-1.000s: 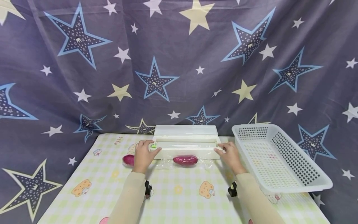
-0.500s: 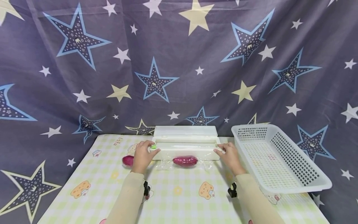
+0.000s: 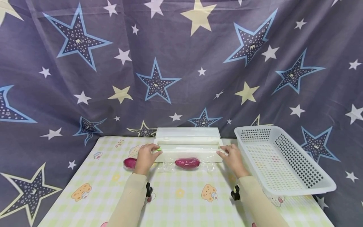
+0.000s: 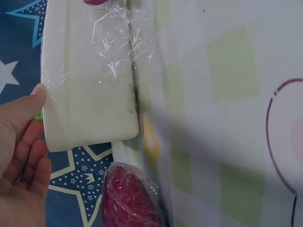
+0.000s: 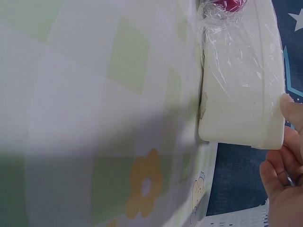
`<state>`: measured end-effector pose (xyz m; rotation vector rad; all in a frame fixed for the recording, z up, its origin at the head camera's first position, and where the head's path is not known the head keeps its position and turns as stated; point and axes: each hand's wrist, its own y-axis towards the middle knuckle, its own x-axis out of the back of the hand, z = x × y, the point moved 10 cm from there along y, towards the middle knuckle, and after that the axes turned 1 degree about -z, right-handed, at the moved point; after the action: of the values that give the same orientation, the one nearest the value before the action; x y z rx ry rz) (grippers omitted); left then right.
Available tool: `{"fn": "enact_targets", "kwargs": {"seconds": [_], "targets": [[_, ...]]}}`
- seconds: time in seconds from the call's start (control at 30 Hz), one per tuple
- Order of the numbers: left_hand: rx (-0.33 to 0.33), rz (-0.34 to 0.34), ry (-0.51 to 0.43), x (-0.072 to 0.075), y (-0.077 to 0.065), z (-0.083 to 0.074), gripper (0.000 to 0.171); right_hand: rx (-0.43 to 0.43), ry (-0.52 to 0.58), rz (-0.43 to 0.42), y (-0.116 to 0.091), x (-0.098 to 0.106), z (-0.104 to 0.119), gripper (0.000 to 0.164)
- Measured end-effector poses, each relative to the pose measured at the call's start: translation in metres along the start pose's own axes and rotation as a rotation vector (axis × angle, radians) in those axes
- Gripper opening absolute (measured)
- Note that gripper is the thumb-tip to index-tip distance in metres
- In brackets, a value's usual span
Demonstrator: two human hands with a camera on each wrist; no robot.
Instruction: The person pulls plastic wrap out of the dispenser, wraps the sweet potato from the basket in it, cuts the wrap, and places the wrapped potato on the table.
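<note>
A white plastic wrap dispenser (image 3: 188, 156) stands at the back of the table with its lid (image 3: 188, 132) raised. My left hand (image 3: 146, 157) grips its left front corner, thumb on the front edge and fingers by a small green tab (image 4: 39, 115). At the opposite corner my right hand (image 3: 233, 159) pinches the edge between thumb and fingers. Clear plastic film (image 4: 111, 52) hangs down the front and spreads over a purple-red, sweet-potato-like vegetable (image 3: 187, 163) lying before the dispenser. Left of it, partly behind my left hand, lies a second such vegetable (image 4: 128, 196), wrapped in film.
A white perforated plastic basket (image 3: 297, 191) stands on the right side of the table, close to my right forearm. The table wears a green-and-white checked cloth (image 3: 181, 208) with cartoon prints. A dark star-patterned curtain (image 3: 181, 41) hangs right behind the dispenser.
My left index finger has shifted slightly to the right and now covers most of the green tab. The right hand, dispenser and vegetables keep their places.
</note>
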<state>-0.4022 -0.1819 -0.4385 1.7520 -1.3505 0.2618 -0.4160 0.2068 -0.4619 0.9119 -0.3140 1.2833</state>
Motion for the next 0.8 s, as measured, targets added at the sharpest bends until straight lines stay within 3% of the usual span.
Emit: {"fn": "enact_targets", "kwargs": {"seconds": [0.3, 0.53, 0.67, 0.8], "targets": [[-0.083, 0.051, -0.006, -0.003, 0.002, -0.01, 0.019, -0.009, 0.003, 0.007, 0.0, 0.0, 0.0, 0.038], [-0.109, 0.091, -0.008, -0.005, 0.004, -0.008, 0.019, 0.011, -0.007, -0.012, 0.0, 0.0, 0.001, 0.037], [-0.116, 0.136, -0.01, -0.009, 0.005, -0.007, 0.02, 0.024, -0.009, -0.016, -0.001, 0.0, 0.002, 0.037], [-0.169, 0.186, -0.004, -0.014, 0.006, -0.013, 0.023, 0.027, -0.005, -0.012, -0.001, 0.0, 0.003, 0.037]]}}
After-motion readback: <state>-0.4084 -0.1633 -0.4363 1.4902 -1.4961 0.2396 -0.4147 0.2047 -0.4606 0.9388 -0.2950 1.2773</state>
